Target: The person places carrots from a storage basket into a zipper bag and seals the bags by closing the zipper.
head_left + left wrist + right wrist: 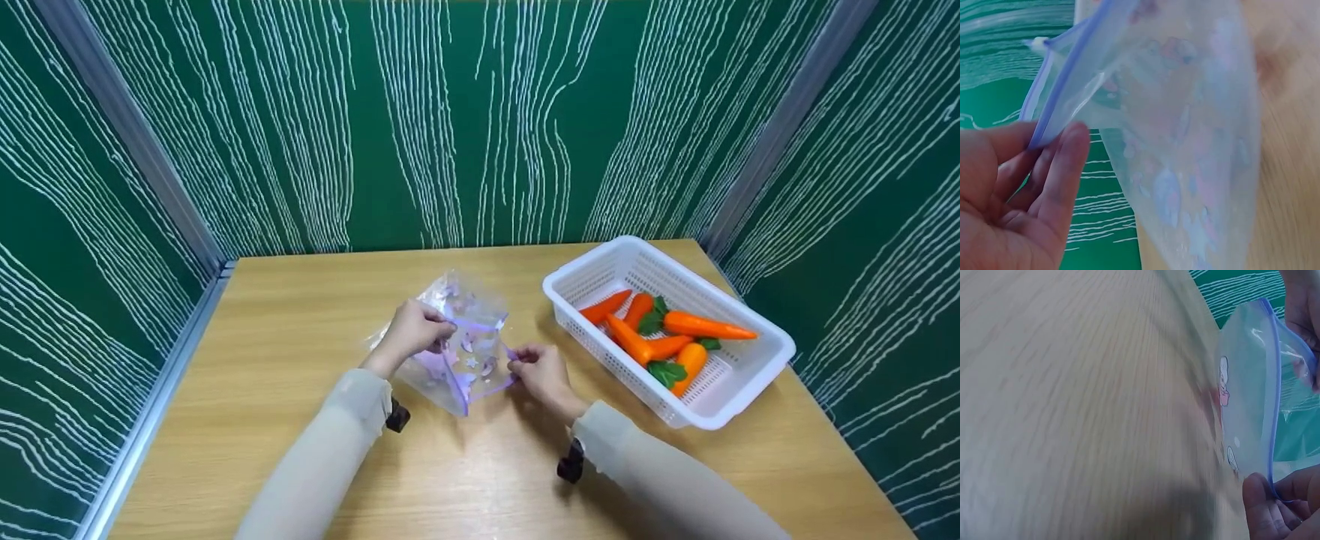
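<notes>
While holding the zip bag [480,346] apart at its mouth, left hand [415,330]: pinching the purple zip edge [1068,79] between thumb and fingers.
Right hand [544,373]: pinching the zip at the mouth's other side, pressing thumb against fingers.
Zip bag: spreading between both hands over the table [285,337], near the basket [701,418]; not showing clearly whether touching beneath.
Mouth: gaping, so apparently counting as opened already.
Inside: displaying printed shapes [471,363], without any carrot visibly loaded.
Carrots [709,325]: lying heaped in the basket, seemingly awaiting any handling.
Bag count: numbering one.
Basket count: numbering one.
Carrot count: showing six, overlapping, possibly hiding more.
Hand count: numbering two, both working at the bag.
</notes>
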The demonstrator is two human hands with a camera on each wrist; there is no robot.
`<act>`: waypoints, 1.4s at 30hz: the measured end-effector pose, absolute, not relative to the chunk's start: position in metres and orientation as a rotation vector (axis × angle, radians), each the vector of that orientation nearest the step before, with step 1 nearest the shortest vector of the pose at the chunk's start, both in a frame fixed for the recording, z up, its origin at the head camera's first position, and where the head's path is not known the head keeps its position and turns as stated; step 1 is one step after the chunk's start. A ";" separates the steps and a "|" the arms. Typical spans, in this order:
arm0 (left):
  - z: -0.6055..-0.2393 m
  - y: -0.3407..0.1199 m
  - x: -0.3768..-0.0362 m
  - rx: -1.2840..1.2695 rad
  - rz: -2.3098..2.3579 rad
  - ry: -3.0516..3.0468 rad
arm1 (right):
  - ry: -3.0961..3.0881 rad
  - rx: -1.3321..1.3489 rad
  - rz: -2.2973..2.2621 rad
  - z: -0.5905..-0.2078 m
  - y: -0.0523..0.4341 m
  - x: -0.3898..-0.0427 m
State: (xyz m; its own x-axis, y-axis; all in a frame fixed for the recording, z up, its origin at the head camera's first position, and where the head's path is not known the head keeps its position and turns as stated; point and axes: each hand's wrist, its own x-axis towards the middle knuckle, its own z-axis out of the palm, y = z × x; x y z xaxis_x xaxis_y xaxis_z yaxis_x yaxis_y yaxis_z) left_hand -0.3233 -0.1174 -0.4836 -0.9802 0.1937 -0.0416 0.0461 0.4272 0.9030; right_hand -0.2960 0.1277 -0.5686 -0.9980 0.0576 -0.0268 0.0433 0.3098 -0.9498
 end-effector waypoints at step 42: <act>-0.517 -0.102 -0.314 0.245 1.940 2.026 | -2.545 0.016 1.921 -0.553 0.135 -0.291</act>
State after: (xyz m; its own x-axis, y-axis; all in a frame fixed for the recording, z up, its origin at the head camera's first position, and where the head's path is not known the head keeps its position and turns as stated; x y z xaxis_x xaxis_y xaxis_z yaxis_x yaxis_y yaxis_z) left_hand -0.3137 -0.1018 -0.5170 -0.9327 0.3423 -0.1134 -0.0984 0.0610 0.9933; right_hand -0.2906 0.1347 -0.5534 -0.9988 -0.0365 -0.0312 0.0200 0.2745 -0.9614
